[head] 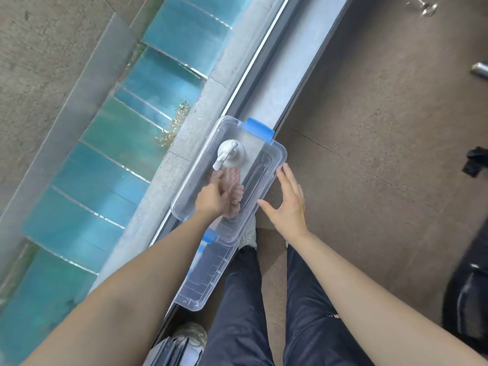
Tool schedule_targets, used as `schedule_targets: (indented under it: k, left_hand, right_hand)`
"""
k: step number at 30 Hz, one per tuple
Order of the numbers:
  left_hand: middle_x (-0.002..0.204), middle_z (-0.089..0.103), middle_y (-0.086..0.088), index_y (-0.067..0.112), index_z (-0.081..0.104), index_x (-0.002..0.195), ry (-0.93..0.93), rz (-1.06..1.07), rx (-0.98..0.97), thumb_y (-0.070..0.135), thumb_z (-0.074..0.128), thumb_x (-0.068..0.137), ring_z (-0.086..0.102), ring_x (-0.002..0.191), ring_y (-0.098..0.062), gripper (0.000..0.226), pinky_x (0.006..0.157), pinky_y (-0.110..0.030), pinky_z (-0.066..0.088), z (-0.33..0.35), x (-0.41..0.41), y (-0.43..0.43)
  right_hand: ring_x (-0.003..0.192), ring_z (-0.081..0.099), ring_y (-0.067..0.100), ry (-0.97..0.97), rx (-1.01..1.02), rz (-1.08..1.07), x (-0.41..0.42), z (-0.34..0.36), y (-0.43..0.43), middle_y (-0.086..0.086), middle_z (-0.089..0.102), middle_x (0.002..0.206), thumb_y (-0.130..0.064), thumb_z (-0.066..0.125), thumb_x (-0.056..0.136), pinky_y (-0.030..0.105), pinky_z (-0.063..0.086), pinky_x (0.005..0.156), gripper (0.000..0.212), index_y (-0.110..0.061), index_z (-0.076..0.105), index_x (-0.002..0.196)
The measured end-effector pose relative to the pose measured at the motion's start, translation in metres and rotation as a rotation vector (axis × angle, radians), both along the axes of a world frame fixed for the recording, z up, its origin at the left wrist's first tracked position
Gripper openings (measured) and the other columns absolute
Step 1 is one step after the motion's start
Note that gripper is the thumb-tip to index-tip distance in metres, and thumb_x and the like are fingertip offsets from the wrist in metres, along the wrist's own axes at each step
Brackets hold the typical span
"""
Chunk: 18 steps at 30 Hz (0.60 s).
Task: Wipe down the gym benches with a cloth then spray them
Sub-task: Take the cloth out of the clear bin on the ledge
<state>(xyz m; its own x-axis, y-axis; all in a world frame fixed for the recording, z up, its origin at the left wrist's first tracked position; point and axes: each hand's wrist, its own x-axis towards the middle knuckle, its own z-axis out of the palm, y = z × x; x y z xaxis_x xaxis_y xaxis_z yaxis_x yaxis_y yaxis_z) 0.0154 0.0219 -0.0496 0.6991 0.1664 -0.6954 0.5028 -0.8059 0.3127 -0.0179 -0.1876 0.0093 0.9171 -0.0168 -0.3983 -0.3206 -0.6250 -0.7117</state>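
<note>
Both forearms reach up from the bottom edge: left hand clasps the striped cloth inside the clear tub at centre frame, right hand spread flat beside it. Tub's long axis runs lower left to upper right; the spray bottle nozzle points lower left.

The left hand's fingertips were hidden inside the clear storage box, blurred behind its wall against a striped cloth. Whether they gripped it could not be told. The spray bottle's body was hidden under its own head. A dark object was cut off by the right edge.
</note>
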Motion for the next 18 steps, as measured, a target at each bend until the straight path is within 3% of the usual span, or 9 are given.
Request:
schedule_targets:
  k: [1,3,5,7,11,15,18]
  left_hand:
    - [0.092,0.064,0.006,0.024,0.058,0.131,-0.036,0.058,-0.064,0.035,0.061,0.099,0.063,0.089,-0.021,0.035,0.072,-0.033,0.043,0.003,-0.003,0.003]
    - [0.089,0.065,0.001,0.019,0.063,0.101,-0.068,0.227,-0.204,0.025,0.065,0.097,0.065,0.090,-0.025,0.008,0.074,-0.037,0.048,0.016,-0.009,0.005]
    - [0.087,0.065,-0.004,0.019,0.054,0.083,-0.083,0.347,-0.329,0.024,0.067,0.094,0.063,0.085,-0.023,0.018,0.082,-0.048,0.054,0.033,-0.017,0.007]
    - [0.084,0.064,-0.004,0.019,0.054,0.083,-0.118,0.360,-0.428,0.027,0.065,0.090,0.061,0.081,-0.020,0.015,0.081,-0.049,0.055,0.056,-0.025,0.007]
    - [0.080,0.062,0.005,0.016,0.061,0.089,-0.192,0.297,-0.558,0.017,0.064,0.098,0.059,0.076,-0.010,0.010,0.074,-0.030,0.046,0.118,-0.031,-0.001]
    - [0.082,0.068,0.005,0.013,0.067,0.095,-0.208,0.214,-0.695,0.020,0.065,0.100,0.062,0.079,-0.014,0.009,0.074,-0.032,0.049,0.187,-0.035,-0.011]
    - [0.088,0.071,0.002,0.013,0.071,0.099,-0.163,0.089,-0.809,0.023,0.065,0.100,0.065,0.083,-0.016,0.012,0.076,-0.030,0.053,0.239,-0.041,-0.027]
  right_hand:
    - [0.143,0.023,0.005,0.004,-0.012,0.009,0.000,0.002,0.000,-0.014,0.013,0.167,-0.031,0.079,0.086,0.003,0.003,0.107,0.090,-0.024,0.027,0.159]
    - [0.147,0.024,0.015,0.019,-0.045,0.034,0.000,0.006,0.001,-0.013,0.009,0.168,-0.031,0.077,0.087,0.016,0.010,0.112,0.089,-0.020,0.025,0.159]
    - [0.149,0.025,0.021,0.051,-0.076,0.059,0.003,0.014,0.002,-0.012,0.006,0.168,-0.030,0.076,0.089,0.026,0.018,0.113,0.090,-0.019,0.023,0.160]
    - [0.149,0.025,0.023,0.107,-0.090,0.089,0.007,0.021,0.002,-0.014,0.003,0.169,-0.030,0.076,0.089,0.032,0.024,0.116,0.091,-0.020,0.020,0.160]
    - [0.147,0.031,0.024,0.216,-0.033,0.169,0.015,0.039,-0.012,-0.011,0.015,0.167,-0.035,0.079,0.085,0.040,0.029,0.118,0.088,-0.024,0.029,0.158]
    - [0.128,0.054,0.018,0.225,0.246,0.134,0.003,0.092,-0.018,-0.010,0.038,0.154,-0.027,0.083,0.081,0.026,0.045,0.101,0.081,-0.031,0.042,0.151]
    - [0.126,0.054,0.006,0.163,0.420,0.124,-0.019,0.141,-0.018,-0.012,0.049,0.145,-0.023,0.082,0.081,0.020,0.044,0.103,0.066,-0.039,0.055,0.139]
